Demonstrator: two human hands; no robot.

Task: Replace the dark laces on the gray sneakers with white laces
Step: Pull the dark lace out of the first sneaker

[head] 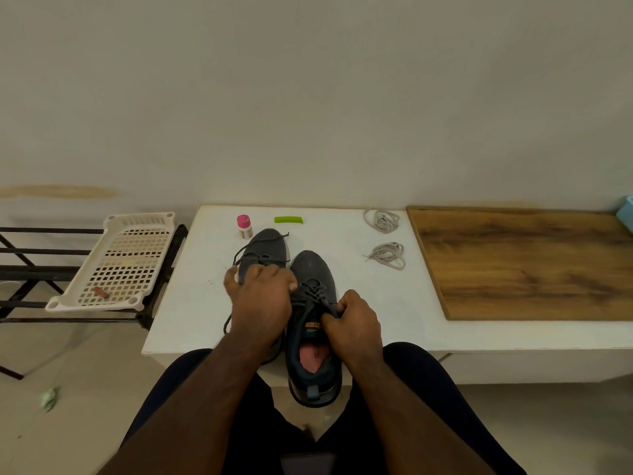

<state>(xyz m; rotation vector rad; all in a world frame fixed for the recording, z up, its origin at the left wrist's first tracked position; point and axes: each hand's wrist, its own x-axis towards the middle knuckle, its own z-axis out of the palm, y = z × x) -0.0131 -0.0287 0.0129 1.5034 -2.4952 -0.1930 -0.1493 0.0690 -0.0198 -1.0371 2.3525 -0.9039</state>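
Two gray sneakers stand side by side on the white table [342, 303], toes pointing away from me. The left sneaker [267, 246] has its dark lace [245, 252] loosened, with loops trailing off its left side. My left hand [262, 299] lies over its middle, fingers curled down on the lace area. The right sneaker [313, 269] sits closer to me, its heel past the table's front edge. My right hand [354, 325] pinches its dark lace [313, 293] near the tongue. Two bundles of white laces, one [382, 221] behind the other [387, 256], lie to the right.
A small bottle with a pink cap [244, 226] and a green strip [288, 219] lie behind the sneakers. A wooden board [527, 262] covers the table's right part. A white perforated tray [123, 262] rests on a black rack [27, 269] to the left.
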